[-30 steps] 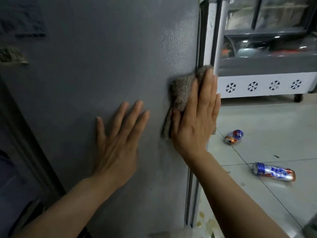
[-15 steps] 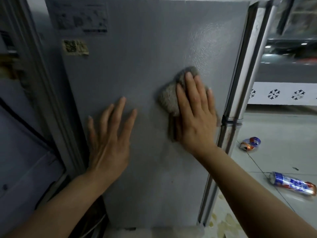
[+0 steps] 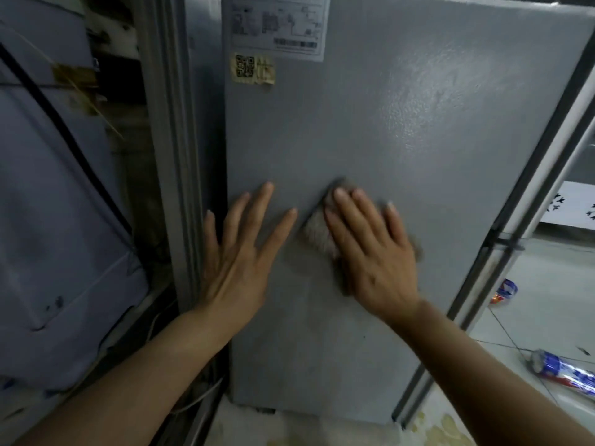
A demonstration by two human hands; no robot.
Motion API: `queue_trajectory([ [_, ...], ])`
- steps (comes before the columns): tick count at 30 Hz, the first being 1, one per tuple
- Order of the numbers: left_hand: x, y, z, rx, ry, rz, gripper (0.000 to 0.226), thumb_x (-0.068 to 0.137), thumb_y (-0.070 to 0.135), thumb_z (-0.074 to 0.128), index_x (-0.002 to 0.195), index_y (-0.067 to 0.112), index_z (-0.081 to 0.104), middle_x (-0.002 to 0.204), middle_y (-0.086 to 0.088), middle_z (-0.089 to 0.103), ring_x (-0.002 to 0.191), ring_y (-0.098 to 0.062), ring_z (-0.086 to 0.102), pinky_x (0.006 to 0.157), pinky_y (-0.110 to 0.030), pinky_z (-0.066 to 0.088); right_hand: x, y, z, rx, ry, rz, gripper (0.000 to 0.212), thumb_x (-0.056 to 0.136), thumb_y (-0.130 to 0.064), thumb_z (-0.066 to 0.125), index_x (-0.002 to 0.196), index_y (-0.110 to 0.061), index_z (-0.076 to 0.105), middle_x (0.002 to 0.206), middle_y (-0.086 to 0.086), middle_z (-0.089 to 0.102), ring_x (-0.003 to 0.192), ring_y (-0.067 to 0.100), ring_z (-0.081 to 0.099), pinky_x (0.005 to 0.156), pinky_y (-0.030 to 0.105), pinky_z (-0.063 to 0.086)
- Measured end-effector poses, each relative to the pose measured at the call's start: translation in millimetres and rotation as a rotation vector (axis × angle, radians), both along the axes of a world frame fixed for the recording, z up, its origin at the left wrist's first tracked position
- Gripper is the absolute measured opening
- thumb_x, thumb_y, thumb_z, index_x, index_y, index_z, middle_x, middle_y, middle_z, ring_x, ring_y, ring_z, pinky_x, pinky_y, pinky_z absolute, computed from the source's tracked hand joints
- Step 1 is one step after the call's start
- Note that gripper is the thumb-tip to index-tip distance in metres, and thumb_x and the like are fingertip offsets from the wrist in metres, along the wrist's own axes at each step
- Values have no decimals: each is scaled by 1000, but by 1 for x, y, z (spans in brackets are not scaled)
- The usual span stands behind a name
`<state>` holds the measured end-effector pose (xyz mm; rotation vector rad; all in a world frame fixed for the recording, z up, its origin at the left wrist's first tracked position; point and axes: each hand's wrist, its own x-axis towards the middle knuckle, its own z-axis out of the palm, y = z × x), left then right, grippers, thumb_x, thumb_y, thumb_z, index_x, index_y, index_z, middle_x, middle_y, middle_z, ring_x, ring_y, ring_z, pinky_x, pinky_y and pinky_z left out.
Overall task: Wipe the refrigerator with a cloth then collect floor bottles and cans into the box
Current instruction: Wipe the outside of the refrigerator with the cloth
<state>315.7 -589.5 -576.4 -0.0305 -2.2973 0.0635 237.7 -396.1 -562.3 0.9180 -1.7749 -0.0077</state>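
Slid leftward across the refrigerator (image 3: pixel 402 140) panel since a second ago: right hand (image 3: pixel 370 252), fingers straight, pressing cloth (image 3: pixel 314 235) flat for scrubbing. Left hand (image 3: pixel 241 249) just beside, spread flat, bracing. Down-right on floor (image 3: pixel 547 317), can (image 3: pixel 505 291) and bottle (image 3: pixel 563 370) uncollected.

Refrigerator side panel (image 3: pixel 402 130): grey painted metal, fine pebbled texture, soft sheen at 2 o'clock. Cloth (image 3: pixel 317 235): grey-brown, fuzzy nap, matt. Printed label (image 3: pixel 277 24): white paper, smooth. QR sticker (image 3: pixel 254 69): yellowed paper, peeling edge. Floor tiles (image 3: pixel 547 284): pale, glossy. Cans at 4 o'clock (image 3: pixel 563 371): shiny printed metal.
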Motion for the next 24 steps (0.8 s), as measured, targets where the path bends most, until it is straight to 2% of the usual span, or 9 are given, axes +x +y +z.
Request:
queue_trajectory([
  [3,4,-12,-15,38,-24,14,107,59,-3,76,147,20,19,157,-11,7,141,-33,12,105,-62,4,-10,-25,28,-187,68,-11,55,91,-23,41,145,-11,36,153,7,23,145,26,19,117,46,11],
  [5,4,-16,-18,61,-34,-9,106,59,-4,72,147,19,18,157,-7,6,142,-29,10,105,-60,6,-9,-36,6,-170,58,-14,58,89,-27,43,145,-13,33,154,6,22,145,27,18,117,45,10],
  [8,7,-20,-20,116,-18,-93,87,69,-4,57,145,15,19,156,-3,9,142,-23,11,107,-57,12,2,-37,-59,210,21,3,59,88,-23,41,145,-16,32,154,2,21,145,23,14,117,41,8],
  [11,18,-31,-25,186,-12,-154,87,70,-9,63,144,11,21,156,-8,18,140,-23,19,110,-59,19,7,-31,-83,445,23,-30,62,84,-17,40,145,-14,32,154,0,23,146,19,12,116,39,8],
  [13,25,-38,-27,279,-12,-195,87,72,-7,65,145,11,20,155,-9,21,140,-23,23,109,-56,27,8,-34,-71,434,34,-34,65,83,-17,42,147,-14,28,155,0,20,145,16,13,117,40,7],
  [15,29,-42,-28,413,-9,-244,88,77,-5,63,148,15,15,155,-8,21,139,-20,25,112,-48,27,7,-47,-39,300,52,19,61,86,-18,41,146,-13,29,155,1,20,144,17,15,117,42,6],
  [18,30,-42,-28,654,-52,-342,92,84,-1,59,143,36,-1,148,-3,36,133,-15,39,110,-32,33,-1,-76,11,32,101,42,55,92,-22,41,146,-11,34,154,6,23,145,23,19,116,48,7],
  [20,29,-42,-31,770,-86,-384,91,86,-1,57,139,43,-2,140,3,46,127,-7,45,105,-19,34,-2,-87,15,-43,117,19,56,91,-25,44,144,-10,37,153,7,25,144,25,20,116,50,9],
  [24,28,-47,-40,948,-92,-413,87,86,-6,54,147,32,3,133,8,52,123,2,47,102,-12,34,8,-83,-40,260,88,-2,58,89,-27,47,144,-12,36,153,4,24,143,21,18,117,45,7],
])
